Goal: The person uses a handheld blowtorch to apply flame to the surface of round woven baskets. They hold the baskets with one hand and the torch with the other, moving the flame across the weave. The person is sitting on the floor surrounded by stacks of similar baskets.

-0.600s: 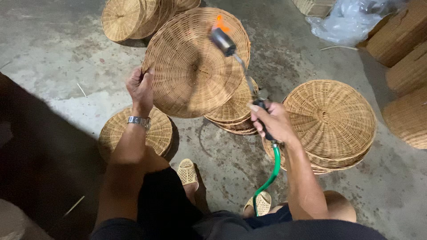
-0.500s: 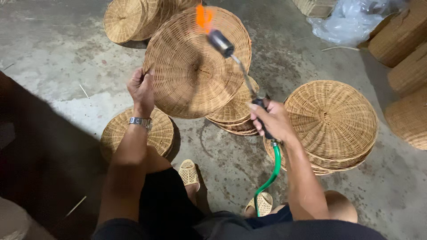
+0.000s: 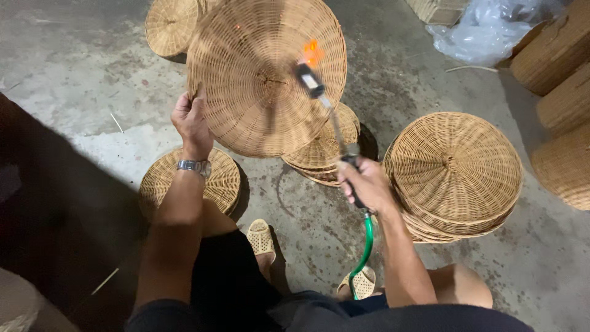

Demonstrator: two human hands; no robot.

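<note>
Left hand [image 3: 192,123] clenched on tray [image 3: 267,74] rim, held tilted above floor stack [image 3: 322,147]; right hand [image 3: 367,182] gripping torch [image 3: 329,117], pointing up-left from it, flame [image 3: 312,52] at tray's right half.

Stained grey concrete floor [image 3: 80,67]; crumpled clear plastic sheet [image 3: 485,27] lies at its far right, just beside stacked wicker baskets [image 3: 562,80].

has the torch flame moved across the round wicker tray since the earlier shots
Yes. The flame now sits nearer the centre of the held wicker tray, down from its top rim, where it was earlier.
</note>
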